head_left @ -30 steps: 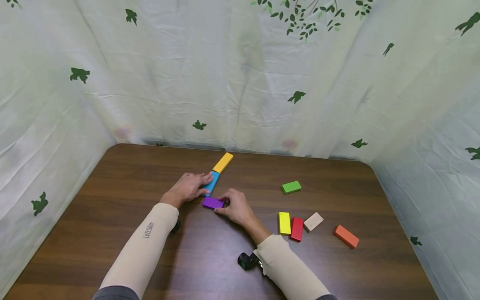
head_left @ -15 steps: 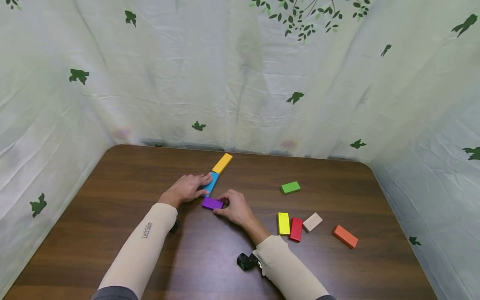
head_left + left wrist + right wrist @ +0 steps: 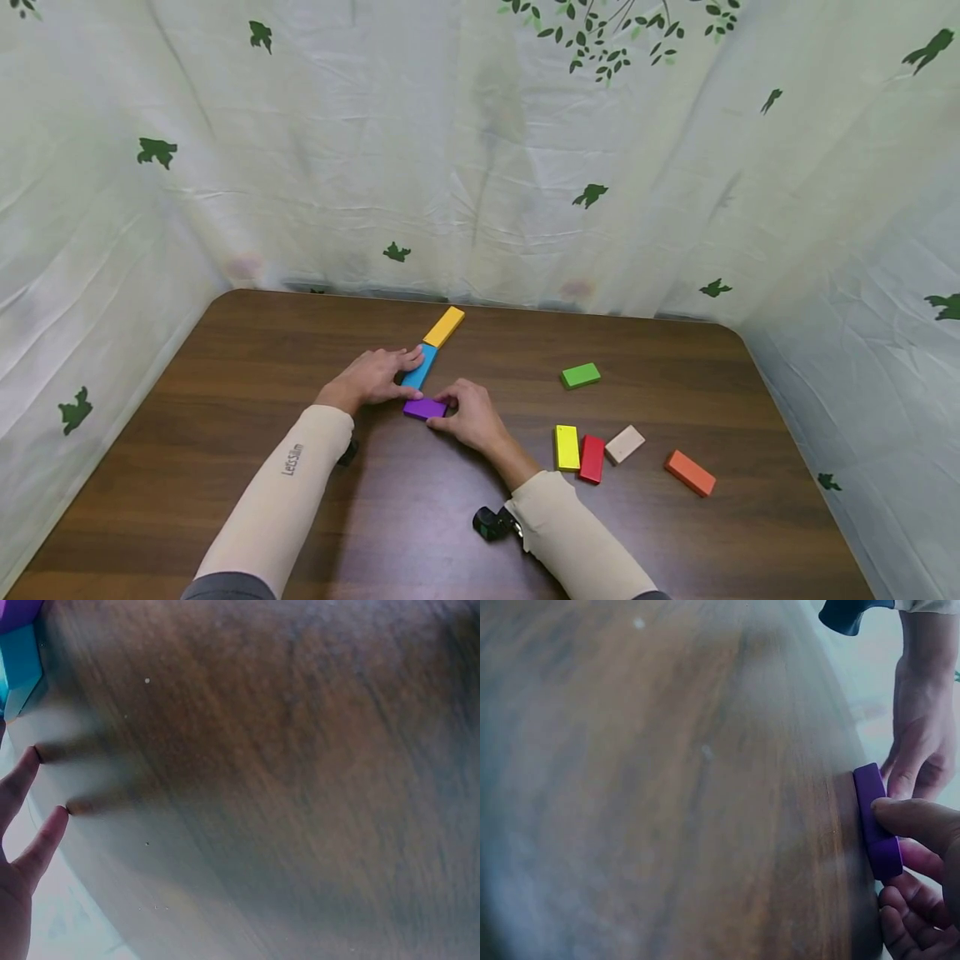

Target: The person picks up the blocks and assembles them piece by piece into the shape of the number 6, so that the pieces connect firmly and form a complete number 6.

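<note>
A purple block (image 3: 423, 409) lies at the near end of a blue block (image 3: 420, 368), set at an angle to it. My right hand (image 3: 474, 414) pinches the purple block's right end between thumb and fingers; the right wrist view shows the thumb on the purple block (image 3: 870, 802). My left hand (image 3: 375, 377) rests over the blue block, index finger on top and thumb at the seam with the purple one. In the left wrist view, two spread, straight fingers of the left hand (image 3: 15, 862) reach down to the table. An amber block (image 3: 445, 326) continues the row beyond the blue one.
On the right of the brown table (image 3: 225, 375) lie a green block (image 3: 581, 376), a yellow block (image 3: 567, 448), a red block (image 3: 592, 459), a beige block (image 3: 626, 445) and an orange block (image 3: 690, 473). A pale leaf-print curtain (image 3: 300, 192) surrounds the table.
My left thumb has slid slightly toward me, from the blue block to the purple block's edge. The purple block has turned slightly; the right hand stays in place.
</note>
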{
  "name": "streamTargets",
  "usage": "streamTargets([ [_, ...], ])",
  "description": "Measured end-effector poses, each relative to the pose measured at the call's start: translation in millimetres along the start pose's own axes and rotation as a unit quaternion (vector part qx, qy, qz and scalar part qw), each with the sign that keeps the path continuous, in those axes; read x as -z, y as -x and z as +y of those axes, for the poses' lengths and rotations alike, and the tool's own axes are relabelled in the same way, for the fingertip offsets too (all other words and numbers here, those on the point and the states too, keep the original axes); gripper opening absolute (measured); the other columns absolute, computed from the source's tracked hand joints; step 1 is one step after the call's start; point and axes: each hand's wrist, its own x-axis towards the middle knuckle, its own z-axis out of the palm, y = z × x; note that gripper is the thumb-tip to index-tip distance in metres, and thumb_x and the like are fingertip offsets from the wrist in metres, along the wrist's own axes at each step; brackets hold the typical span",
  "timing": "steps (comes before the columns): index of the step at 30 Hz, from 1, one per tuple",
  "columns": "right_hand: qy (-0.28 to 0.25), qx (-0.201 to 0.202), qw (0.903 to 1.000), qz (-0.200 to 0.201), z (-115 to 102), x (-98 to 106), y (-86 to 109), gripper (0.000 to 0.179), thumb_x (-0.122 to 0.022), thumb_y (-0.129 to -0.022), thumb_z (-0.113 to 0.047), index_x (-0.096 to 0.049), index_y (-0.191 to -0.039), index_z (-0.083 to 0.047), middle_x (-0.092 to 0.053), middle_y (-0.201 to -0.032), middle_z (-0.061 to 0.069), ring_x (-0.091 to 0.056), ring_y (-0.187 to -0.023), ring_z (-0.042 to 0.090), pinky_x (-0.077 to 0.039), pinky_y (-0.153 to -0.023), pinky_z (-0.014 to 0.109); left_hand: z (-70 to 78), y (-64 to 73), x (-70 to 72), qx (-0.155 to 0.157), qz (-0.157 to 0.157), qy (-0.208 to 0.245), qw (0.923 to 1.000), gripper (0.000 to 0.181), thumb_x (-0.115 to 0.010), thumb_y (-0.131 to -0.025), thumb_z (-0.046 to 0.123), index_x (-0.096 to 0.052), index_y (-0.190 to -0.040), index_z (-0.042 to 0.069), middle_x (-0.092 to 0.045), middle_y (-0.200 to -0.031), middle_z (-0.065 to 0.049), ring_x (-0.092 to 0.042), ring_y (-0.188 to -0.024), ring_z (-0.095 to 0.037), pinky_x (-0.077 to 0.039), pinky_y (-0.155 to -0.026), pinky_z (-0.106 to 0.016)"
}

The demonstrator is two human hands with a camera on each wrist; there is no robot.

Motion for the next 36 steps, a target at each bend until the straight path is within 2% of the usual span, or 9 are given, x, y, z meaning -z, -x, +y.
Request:
streamTargets([
  [25, -0.016, 0.003, 0.9998, 0.008, -1.2, 0.5, 0.3, 0.031, -0.085, -0.074, -0.025, -0.076, -0.098, -0.007, -0.062, -0.082, -0.001, -0.054, -0.076, 0.012, -0.043, -0.068, 0.022, -0.7, -0.4, 0.7, -0.005, 0.003, 0.005, 1.0, 0.082, -0.064, -0.085, 0.055, -0.035, -0.148, 0.012, -0.032, -0.153, -0.012, -0.039, -0.135, -0.039, -0.031, -0.105, -0.06],
  [36, -0.018, 0.002, 0.9998, 0.008, -0.6, -0.4, 0.1, 0.031, -0.085, -0.073, -0.024, -0.076, -0.097, -0.007, -0.061, -0.08, -0.002, -0.053, -0.075, 0.011, -0.042, -0.067, 0.021, -1.5, 1.5, 1.2, -0.009, 0.002, 0.012, 0.9999, 0.087, -0.063, -0.082, 0.061, -0.035, -0.149, 0.012, -0.033, -0.153, -0.014, -0.039, -0.134, -0.042, -0.032, -0.105, -0.059],
])
